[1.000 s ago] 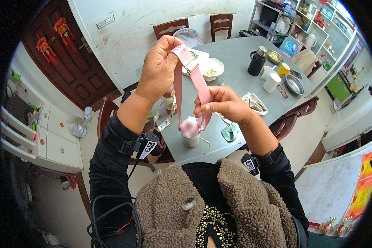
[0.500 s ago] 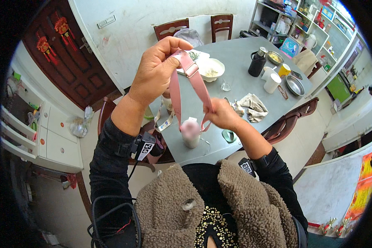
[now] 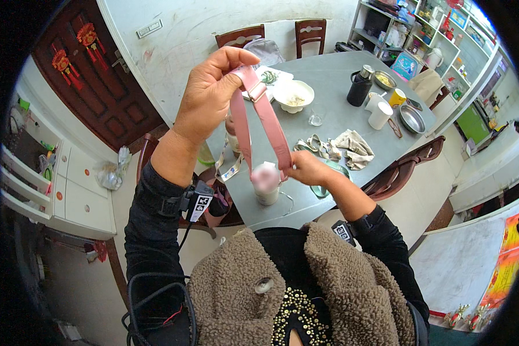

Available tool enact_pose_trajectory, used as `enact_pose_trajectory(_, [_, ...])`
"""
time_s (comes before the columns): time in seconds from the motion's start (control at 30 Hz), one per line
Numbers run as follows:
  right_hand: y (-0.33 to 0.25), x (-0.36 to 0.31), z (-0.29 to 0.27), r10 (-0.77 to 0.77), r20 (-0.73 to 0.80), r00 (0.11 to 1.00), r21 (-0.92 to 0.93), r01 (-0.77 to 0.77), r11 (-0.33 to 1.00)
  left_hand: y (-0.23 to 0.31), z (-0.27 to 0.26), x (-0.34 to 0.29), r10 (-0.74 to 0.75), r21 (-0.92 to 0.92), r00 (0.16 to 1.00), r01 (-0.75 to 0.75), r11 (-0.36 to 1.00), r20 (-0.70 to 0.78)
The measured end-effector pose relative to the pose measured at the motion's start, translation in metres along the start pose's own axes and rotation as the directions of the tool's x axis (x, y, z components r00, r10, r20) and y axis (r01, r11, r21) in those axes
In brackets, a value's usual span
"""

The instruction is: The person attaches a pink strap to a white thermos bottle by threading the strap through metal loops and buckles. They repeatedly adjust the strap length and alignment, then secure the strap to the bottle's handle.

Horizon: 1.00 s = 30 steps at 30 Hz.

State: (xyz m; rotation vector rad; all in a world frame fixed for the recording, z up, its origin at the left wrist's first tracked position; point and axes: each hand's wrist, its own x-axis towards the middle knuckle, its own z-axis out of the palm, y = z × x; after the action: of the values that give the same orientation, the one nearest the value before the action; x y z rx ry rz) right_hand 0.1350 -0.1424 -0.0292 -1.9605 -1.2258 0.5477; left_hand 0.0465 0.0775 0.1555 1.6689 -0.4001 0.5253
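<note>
A pink strap (image 3: 273, 127) with a metal slider buckle is raised in a loop above the near end of the table. My left hand (image 3: 206, 95) pinches the top of the loop between thumb and fingers. Lower down, my right hand (image 3: 309, 168) grips the strap's right side. Both lower ends of the strap reach a whitish bottle (image 3: 267, 193) with a pinkish top, which stands upright near the table's front edge. Behind the strap and my left wrist, another bottle (image 3: 233, 138) is partly hidden, with a patterned strap (image 3: 230, 171) beside it.
The grey table (image 3: 328, 75) carries a white bowl (image 3: 294, 96), a black flask (image 3: 360, 86), a white cup (image 3: 380, 116), a metal dish (image 3: 412, 119) and a crumpled cloth (image 3: 354, 150). A green strap (image 3: 322, 190) lies right of the bottle. Wooden chairs (image 3: 406, 167) surround the table.
My left hand has shifted slightly left and up with the loop's top. My right hand has slid down the strap toward the bottle, uncovering more of the green strap and cloth.
</note>
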Motion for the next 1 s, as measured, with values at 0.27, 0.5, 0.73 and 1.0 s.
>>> enact_pose_trajectory(0.27, [0.022,-0.013,0.011,0.075,0.058,0.995,-0.129,-0.067,0.989,0.001,-0.006,-0.005,0.009,0.03,0.999,-0.008,1.0,-0.039])
enact_pose_trajectory(0.5, [0.03,-0.012,0.02,0.138,0.231,0.963,-0.14,-0.108,0.984,0.005,-0.004,-0.001,0.001,-0.002,1.0,-0.001,1.0,-0.021])
enact_pose_trajectory(0.73, [0.035,-0.017,0.033,-0.059,0.092,0.994,-0.259,0.081,0.962,0.008,-0.003,-0.001,-0.011,0.075,1.0,0.01,0.997,0.003])
enact_pose_trajectory(1.0, [0.045,-0.018,0.047,0.019,-0.078,0.997,-0.106,-0.027,0.994,0.003,-0.008,-0.002,-0.021,-0.03,0.998,0.02,0.999,-0.056])
